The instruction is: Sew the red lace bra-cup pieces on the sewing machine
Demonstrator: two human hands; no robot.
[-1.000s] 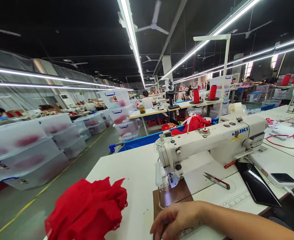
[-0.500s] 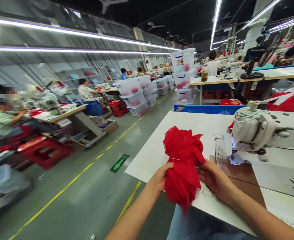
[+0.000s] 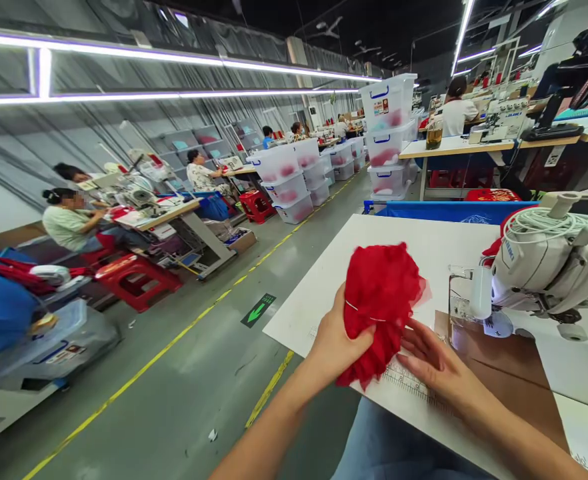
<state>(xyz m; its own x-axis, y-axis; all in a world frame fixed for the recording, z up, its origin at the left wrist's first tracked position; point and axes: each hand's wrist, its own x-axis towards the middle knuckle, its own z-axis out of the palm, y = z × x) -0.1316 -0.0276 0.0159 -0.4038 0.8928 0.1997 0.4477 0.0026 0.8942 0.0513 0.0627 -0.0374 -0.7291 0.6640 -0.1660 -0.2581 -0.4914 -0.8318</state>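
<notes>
My L hand (image 3: 337, 337) has a narrow grip on the red cloth (image 3: 381, 283), thumb on the front, fingers mostly hidden behind. My R hand (image 3: 439, 363) is at its R edge, fingers part-curled; can't tell if they pinch or just touch. The cloth's up between both hands, over the near edge of the white table (image 3: 319, 287). Prob. v. light, soft & floppy, maybe a bit slippery betw. layers; thin stuff, could snag. Best hold: the gathered middle, nr the pale line (image 3: 367, 317), w/ the R hand steadying the side. Count: 1 bunch, layers too bunched to count. Just R of it, 1 brown sheet (image 3: 504, 367) under 1 sewing machine (image 3: 549, 267), not touching the cloth. Past the table, 1 blue trough (image 3: 439, 210); farther, 1 tall stack of 3 clear bins (image 3: 387, 107), w/ more bins around.
</notes>
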